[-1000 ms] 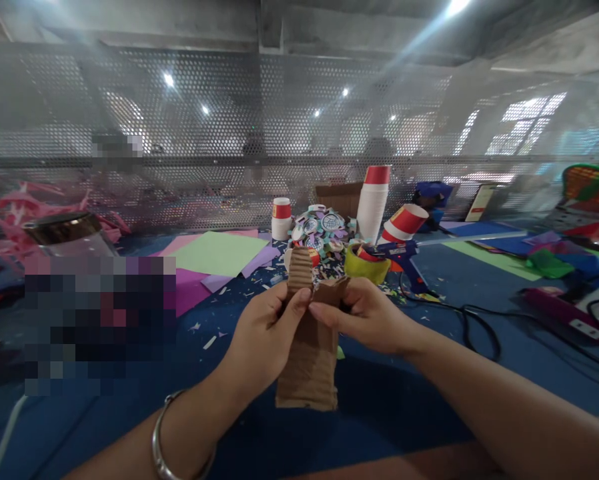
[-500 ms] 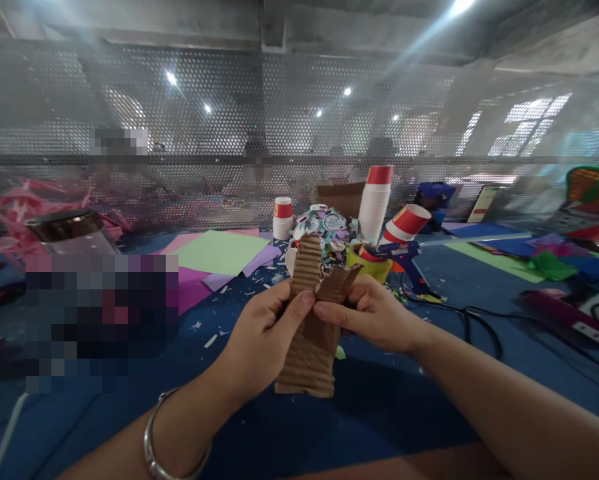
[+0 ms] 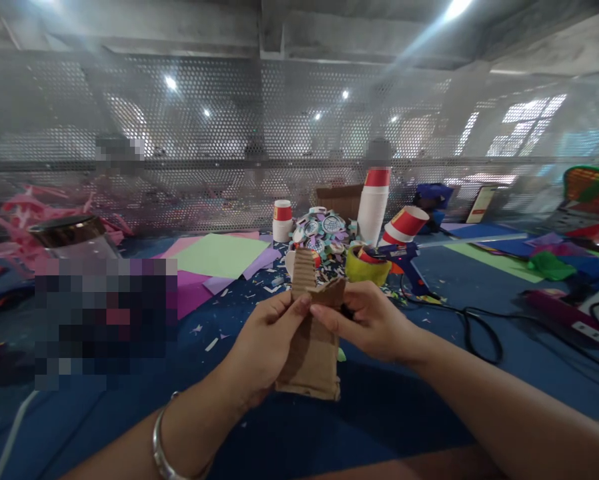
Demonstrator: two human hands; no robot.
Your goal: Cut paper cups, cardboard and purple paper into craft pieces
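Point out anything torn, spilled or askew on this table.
The cardboard between the left hand and right hand has a ragged upper edge, seemingly torn. Small paper scraps litter the blue table. A short cup stack ahead tips steeply sideways, unlike the straighter tall stack beside it.

L hand [image 3: 264, 340] & R hand [image 3: 379, 323] both grip torn corrugated cardboard [image 3: 312, 363], held upright-ish over blue worktop [image 3: 394, 413], ridged tab up on L side. Just behind: glue gun [image 3: 413, 272] by yellow round item [image 3: 365, 271], paper-cutout pile [image 3: 324, 228], tall cup stack [image 3: 373, 212]. Green sheet [image 3: 219, 255] atop other col. paper to L, purple power strip [image 3: 554, 311] far R, perf. metal screen [image 3: 189, 133] at back.
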